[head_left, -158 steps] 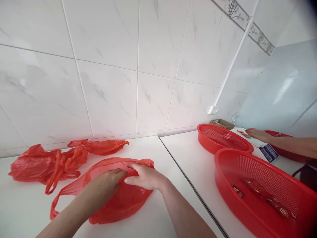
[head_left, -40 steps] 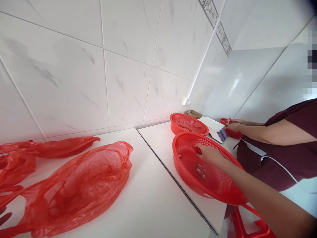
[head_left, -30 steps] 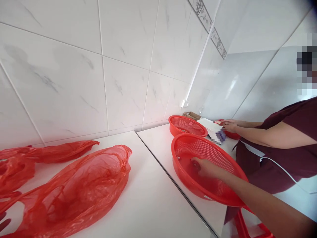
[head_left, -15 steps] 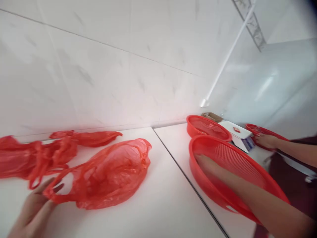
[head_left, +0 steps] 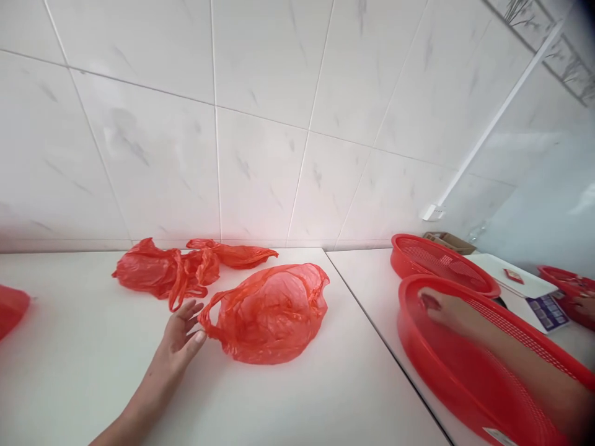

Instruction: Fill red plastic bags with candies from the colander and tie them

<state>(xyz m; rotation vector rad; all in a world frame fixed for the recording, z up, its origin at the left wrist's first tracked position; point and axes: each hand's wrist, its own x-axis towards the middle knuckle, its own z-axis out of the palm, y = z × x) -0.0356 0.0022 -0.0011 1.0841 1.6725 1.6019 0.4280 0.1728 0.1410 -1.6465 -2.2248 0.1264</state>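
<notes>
On the white table lies a red plastic bag, puffed up, with its handle loop towards my left hand. The fingers of that hand are apart. Its thumb and fingertips touch or nearly touch the loop. Inside the front red plastic basket is my right hand, closed on a small dark red item whose kind I cannot make out. The basket is tilted in my view, and its rim hides nothing of the hand.
More crumpled red bags lie by the tiled wall, another red bag at the left edge. A second red basket stands behind. Beyond are a scale bearing a red packet, a cardboard box and another person's hand.
My view has swung left. The fingers of my left hand, previously at the bag's handle loop, are more spread. My right hand has risen inside the basket and now shows a small dark red item.
</notes>
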